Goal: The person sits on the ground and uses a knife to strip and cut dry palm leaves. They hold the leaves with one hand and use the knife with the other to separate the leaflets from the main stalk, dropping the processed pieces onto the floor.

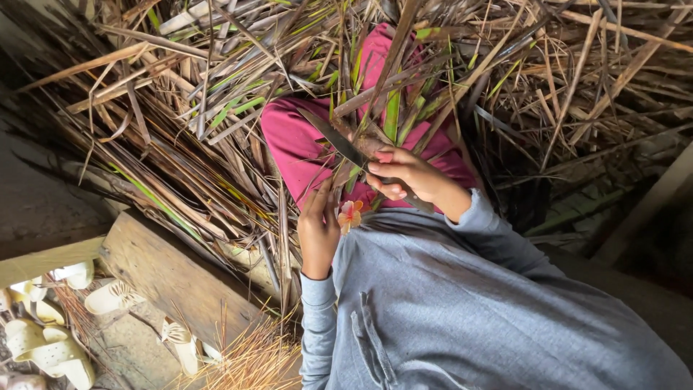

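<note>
1. Steel-bladed knife with a dark handle (346,148) is sitting in the right hand (404,177), whose fingers (386,157) are curling tight around the handle; the blade is pointing toward ten o'clock across the lap.
2. Left hand (317,224) is lying at seven o'clock from the right hand, its fingers (323,196) pressed together and stretching up along a long narrow brown dried leaf strip (339,173); whether they are pinching it I cannot tell.
3. That strip is running under the blade, just above the knees, which are being covered by a magenta cloth (292,148).
4. Small orange and pink flower (351,214) is resting just beside the left hand, at its three o'clock, against the grey long-sleeved shirt (433,303).
5. Heaped dry brown and green palm-like leaves (180,115) are spreading from nine o'clock round to three o'clock about the lap.
6. Weathered wooden beam (166,271) is lying at eight o'clock from the hands, with a bundle of thin straw-coloured sticks (253,357) near its lower end.
7. Pale cream moulded sandals (50,347) are lying on the floor at the far eight o'clock corner, well apart from the hands.
</note>
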